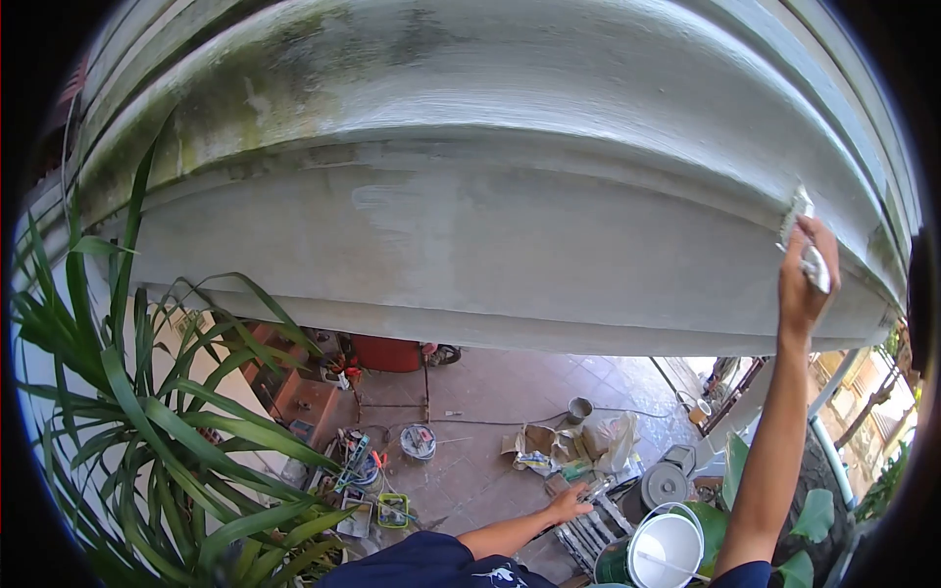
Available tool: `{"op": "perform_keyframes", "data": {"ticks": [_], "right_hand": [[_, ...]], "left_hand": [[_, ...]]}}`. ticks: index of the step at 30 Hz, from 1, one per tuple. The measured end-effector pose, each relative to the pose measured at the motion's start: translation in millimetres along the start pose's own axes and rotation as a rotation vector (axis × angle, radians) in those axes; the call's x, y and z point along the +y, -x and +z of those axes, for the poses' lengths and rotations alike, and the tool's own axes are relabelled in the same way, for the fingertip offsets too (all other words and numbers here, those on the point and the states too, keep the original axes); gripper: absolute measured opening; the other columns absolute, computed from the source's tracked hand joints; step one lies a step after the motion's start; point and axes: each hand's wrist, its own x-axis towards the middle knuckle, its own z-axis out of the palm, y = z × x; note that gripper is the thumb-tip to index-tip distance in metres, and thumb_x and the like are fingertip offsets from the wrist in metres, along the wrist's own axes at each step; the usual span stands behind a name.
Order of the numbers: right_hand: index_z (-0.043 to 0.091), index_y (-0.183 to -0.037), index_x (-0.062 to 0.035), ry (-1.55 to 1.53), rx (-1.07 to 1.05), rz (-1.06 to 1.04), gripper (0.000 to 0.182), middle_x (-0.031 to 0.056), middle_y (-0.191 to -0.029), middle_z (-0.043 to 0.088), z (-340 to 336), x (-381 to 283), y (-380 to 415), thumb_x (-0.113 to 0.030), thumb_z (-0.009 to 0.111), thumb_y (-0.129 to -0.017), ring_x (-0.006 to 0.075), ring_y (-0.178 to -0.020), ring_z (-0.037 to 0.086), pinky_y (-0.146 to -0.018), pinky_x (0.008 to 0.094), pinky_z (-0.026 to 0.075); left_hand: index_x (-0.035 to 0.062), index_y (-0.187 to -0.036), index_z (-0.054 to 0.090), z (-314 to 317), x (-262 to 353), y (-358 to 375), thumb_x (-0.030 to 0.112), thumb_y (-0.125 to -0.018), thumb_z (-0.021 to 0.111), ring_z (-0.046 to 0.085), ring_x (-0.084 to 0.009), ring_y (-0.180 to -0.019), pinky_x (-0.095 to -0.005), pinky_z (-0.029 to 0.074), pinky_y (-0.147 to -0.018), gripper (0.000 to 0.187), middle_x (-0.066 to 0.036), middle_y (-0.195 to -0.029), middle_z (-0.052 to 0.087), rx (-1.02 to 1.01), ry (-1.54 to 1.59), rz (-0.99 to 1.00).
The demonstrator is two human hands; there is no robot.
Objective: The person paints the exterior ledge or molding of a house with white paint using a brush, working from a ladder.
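My right hand (810, 279), raised at the right, is closed around a paintbrush (802, 208) smeared with whitish paint. Its bristles touch the curved moulding (588, 108) near the ledge above the flat grey band. Low in the view, my left hand (569, 503) grips the upper part of a paint-spattered ladder (600, 534), its fingers partly curled and small in the picture. Between my arms stands an uncapped bucket (667, 551) with a white inside, white paint and a thin stick in it.
Long-leaved plants (167, 421) crowd the left side. On the tiled floor (490, 392) far below lie a paint pail (418, 443), torn cardboard (544, 449), a plastic bag (616, 439), a grey bin (665, 485) and assorted tools. Dark stains mark the moulding's left part.
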Motion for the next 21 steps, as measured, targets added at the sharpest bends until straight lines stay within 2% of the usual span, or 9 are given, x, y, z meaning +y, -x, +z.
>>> {"op": "perform_keyframes", "data": {"ticks": [2, 4, 5, 7, 12, 14, 16, 18, 21], "right_hand": [[0.071, -0.094, -0.0025, -0.045, -0.013, -0.115, 0.019, 0.0165, -0.100, 0.066, 16.7, -73.3, -3.4, 0.002, 0.065, -0.077, 0.0303, -0.089, 0.066, -0.081, 0.0392, 0.052], [0.072, -0.093, -0.0017, -0.233, 0.007, -0.149, 0.026, 0.0208, -0.102, 0.063, 36.5, -147.4, 0.1, 0.003, 0.067, -0.068, 0.0313, -0.087, 0.065, -0.073, 0.0400, 0.054], [0.073, -0.093, -0.0013, -0.334, -0.006, -0.184, 0.022, 0.0199, -0.104, 0.063, 44.3, -180.9, 1.9, 0.004, 0.065, -0.073, 0.0291, -0.086, 0.066, -0.073, 0.0359, 0.055], [0.073, -0.092, -0.0017, -0.642, -0.057, -0.192, 0.027, 0.0214, -0.105, 0.062, 59.8, -245.2, 5.2, 0.004, 0.069, -0.066, 0.0273, -0.084, 0.066, -0.070, 0.0366, 0.056], [0.064, -0.093, -0.0058, -1.047, -0.055, -0.366, 0.025, 0.0219, -0.109, 0.064, 99.3, -358.2, -3.9, -0.009, 0.072, -0.069, 0.0330, -0.092, 0.066, -0.068, 0.0383, 0.057], [0.065, -0.093, -0.0070, -1.028, 0.023, -0.350, 0.023, 0.0222, -0.108, 0.064, 120.5, -352.8, -8.1, -0.006, 0.070, -0.071, 0.0332, -0.092, 0.066, -0.065, 0.0366, 0.057], [0.069, -0.094, -0.0030, -1.136, -0.072, -0.304, 0.020, 0.0219, -0.108, 0.065, 118.3, -308.4, -4.9, -0.002, 0.071, -0.074, 0.0240, -0.077, 0.068, -0.061, 0.0302, 0.056], [0.070, -0.092, -0.0051, -1.049, -0.025, -0.190, 0.024, 0.0238, -0.109, 0.066, 109.8, -260.8, 9.2, -0.004, 0.072, -0.068, 0.0298, -0.086, 0.069, -0.073, 0.0349, 0.056], [0.069, -0.095, -0.0016, -0.758, 0.017, -0.071, 0.012, 0.0220, -0.112, 0.067, 64.8, -170.1, 18.3, -0.001, 0.064, -0.084, 0.0254, -0.096, 0.069, -0.082, 0.0335, 0.055]], "left_hand": [[0.0023, -0.125, 0.052, 9.1, -15.5, -3.9, 0.031, -0.075, 0.072, 0.059, -0.0338, -0.109, -0.0397, 0.044, -0.094, 0.061, -0.023, -0.115, 0.062, 0.072, -0.027, 0.049], [0.0028, -0.124, 0.053, 5.1, -7.8, -5.0, 0.032, -0.075, 0.072, 0.060, -0.0337, -0.108, -0.0398, 0.045, -0.093, 0.060, -0.023, -0.115, 0.062, -0.007, -0.009, 0.014], [0.0029, -0.124, 0.053, 3.9, -5.8, -4.7, 0.033, -0.076, 0.072, 0.060, -0.0339, -0.108, -0.0400, 0.045, -0.093, 0.060, -0.023, -0.114, 0.062, 0.004, -0.014, 0.020], [0.0032, -0.123, 0.053, 4.8, -7.0, -1.4, 0.034, -0.075, 0.071, 0.060, -0.0342, -0.108, -0.0404, 0.045, -0.093, 0.060, -0.022, -0.114, 0.062, 0.027, -0.018, 0.016], [0.0038, -0.123, 0.054, 14.8, -37.9, -13.9, 0.034, -0.075, 0.071, 0.060, -0.0349, -0.108, -0.0408, 0.045, -0.093, 0.060, -0.023, -0.114, 0.063, 0.100, -0.016, 0.152], [0.0037, -0.124, 0.053, 25.3, -66.7, -22.4, 0.035, -0.074, 0.072, 0.060, -0.0354, -0.107, -0.0406, 0.046, -0.091, 0.062, -0.023, -0.113, 0.063, 0.076, 0.020, 0.183], [0.0036, -0.125, 0.053, 15.2, -49.7, -16.7, 0.036, -0.073, 0.072, 0.060, -0.0356, -0.106, -0.0408, 0.046, -0.091, 0.064, -0.023, -0.113, 0.063, 0.034, 0.041, 0.099], [0.0046, -0.123, 0.053, -1.2, -10.7, -6.7, 0.036, -0.073, 0.072, 0.061, -0.0348, -0.103, -0.0408, 0.046, -0.089, 0.062, -0.022, -0.110, 0.063, -0.003, -0.010, 0.011], [0.0053, -0.122, 0.053, 1.2, -2.9, -0.7, 0.035, -0.074, 0.071, 0.062, -0.0336, -0.101, -0.0405, 0.047, -0.087, 0.059, -0.021, -0.107, 0.064, 0.029, -0.010, 0.033]]}}
